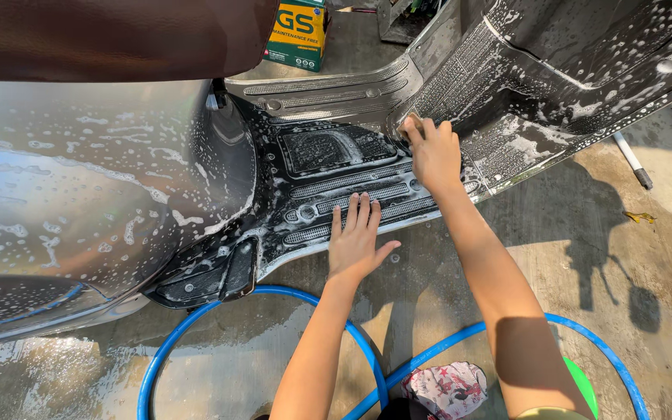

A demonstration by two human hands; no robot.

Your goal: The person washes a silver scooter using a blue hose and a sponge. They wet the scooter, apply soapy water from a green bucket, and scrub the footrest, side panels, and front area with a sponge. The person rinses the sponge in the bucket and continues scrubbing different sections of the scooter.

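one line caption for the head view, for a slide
Left hand rests flat on a soapy scooter footboard while the right hand presses farther up it; a blue hose loops on wet concrete.

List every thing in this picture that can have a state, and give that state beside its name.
Scooter footboard: wet, soapy.
Silver side panel: wet, flecked with foam.
Left hand: flat on the footboard edge, fingers spread.
Right hand: pressed on the footboard; anything under it is hidden.
Blue hose: looped on wet concrete.

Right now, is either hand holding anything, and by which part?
The left hand holds nothing; it lies flat and open on the soapy footboard. The right hand presses there, fingers curled; whether it grips something cannot be told.
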